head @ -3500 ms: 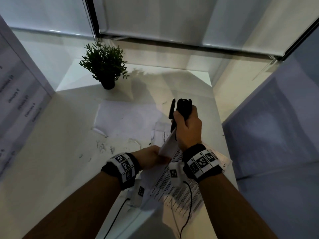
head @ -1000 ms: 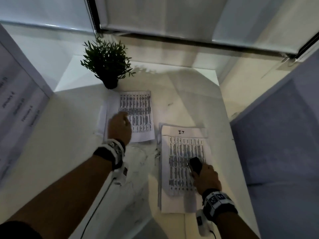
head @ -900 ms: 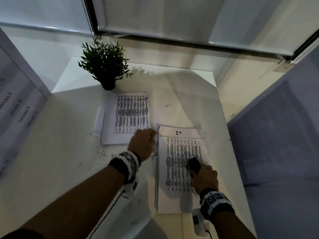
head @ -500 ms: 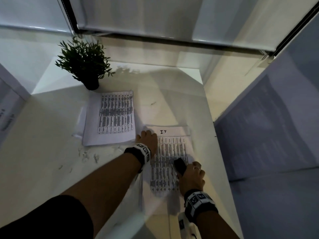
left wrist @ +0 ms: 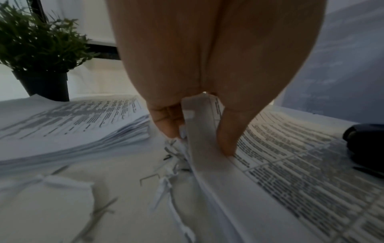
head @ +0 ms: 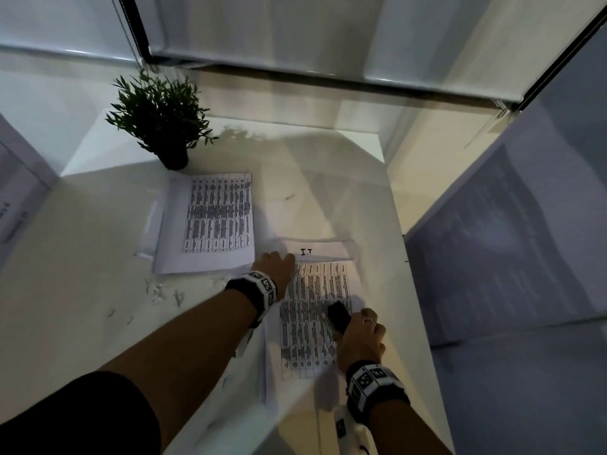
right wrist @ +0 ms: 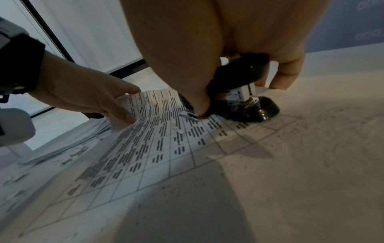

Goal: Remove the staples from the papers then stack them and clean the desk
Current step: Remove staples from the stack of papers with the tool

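Two lots of printed paper lie on the white desk [head: 328, 205]: a thick stack [head: 207, 224] at the left and a near sheaf [head: 312, 323] marked "I.T". My left hand [head: 279, 261] pinches the sheaf's top-left corner and curls it up, with thumb and fingers [left wrist: 226, 141] on either side of the corner [left wrist: 199, 118]. My right hand [head: 358, 326] grips a black stapler [head: 338, 315] that rests on the sheaf's middle. In the right wrist view the stapler [right wrist: 239, 98] stands on the printed sheet [right wrist: 166, 139], beside my left hand [right wrist: 87, 97].
A potted plant [head: 161, 123] stands at the desk's back left, behind the thick stack [left wrist: 62, 121]. Loose staples and paper scraps [head: 157, 290] lie left of the sheaf, also near my fingers [left wrist: 151, 177]. A blue partition [head: 509, 241] borders the desk's right edge.
My left hand left the thick stack, crossed right to the near sheaf and took its top-left corner. The right hand stayed on the sheaf with the stapler.
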Action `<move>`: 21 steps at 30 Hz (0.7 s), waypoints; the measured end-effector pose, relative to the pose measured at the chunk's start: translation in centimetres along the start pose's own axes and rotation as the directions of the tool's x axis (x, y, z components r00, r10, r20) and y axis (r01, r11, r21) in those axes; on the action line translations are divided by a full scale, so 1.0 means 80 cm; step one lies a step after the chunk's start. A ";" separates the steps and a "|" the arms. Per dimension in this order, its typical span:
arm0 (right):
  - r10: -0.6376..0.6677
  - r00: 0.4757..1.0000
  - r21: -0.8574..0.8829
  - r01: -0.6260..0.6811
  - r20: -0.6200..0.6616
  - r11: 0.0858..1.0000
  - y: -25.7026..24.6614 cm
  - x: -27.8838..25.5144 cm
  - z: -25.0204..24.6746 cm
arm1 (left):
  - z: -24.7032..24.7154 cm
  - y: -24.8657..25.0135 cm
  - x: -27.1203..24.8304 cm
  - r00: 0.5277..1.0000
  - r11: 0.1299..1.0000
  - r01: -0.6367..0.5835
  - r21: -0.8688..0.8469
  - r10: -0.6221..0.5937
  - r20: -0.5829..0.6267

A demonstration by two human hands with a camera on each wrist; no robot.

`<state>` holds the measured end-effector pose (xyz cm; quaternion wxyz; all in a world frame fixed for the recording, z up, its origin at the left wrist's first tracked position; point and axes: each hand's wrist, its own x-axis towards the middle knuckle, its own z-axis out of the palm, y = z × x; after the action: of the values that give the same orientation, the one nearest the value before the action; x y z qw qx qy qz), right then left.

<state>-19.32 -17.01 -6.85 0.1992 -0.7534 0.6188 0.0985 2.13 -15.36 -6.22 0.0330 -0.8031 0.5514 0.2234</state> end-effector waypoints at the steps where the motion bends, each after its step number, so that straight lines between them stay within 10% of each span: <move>1: 0.001 1.000 -0.004 0.000 0.005 1.000 0.000 0.000 0.000 | -0.001 0.002 -0.002 1.000 1.000 0.013 -0.013 -0.013 0.019; 4: -0.002 1.000 -0.016 0.002 0.008 1.000 0.002 -0.002 0.000 | -0.011 0.002 -0.007 0.996 0.943 0.063 -0.326 -0.079 -0.035; 10: 0.039 0.999 0.044 -0.038 -0.034 0.998 0.000 0.001 0.003 | 0.013 -0.008 -0.047 0.933 0.203 0.199 -0.959 -0.339 0.122; 14: 0.044 0.998 0.163 -0.035 -0.050 0.986 0.002 0.001 0.002 | 0.042 0.016 -0.075 0.940 0.457 0.203 -0.866 -0.338 0.042; 21: 0.009 0.964 0.653 0.172 -0.265 0.737 -0.017 -0.021 -0.075 | 0.023 0.023 -0.098 0.938 0.455 0.001 -0.891 -0.308 -0.156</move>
<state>-18.97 -17.82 -0.51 0.3813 -0.6638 0.5987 -0.2356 -2.44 -8.71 -4.43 -0.4468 -0.7755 0.2790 0.3480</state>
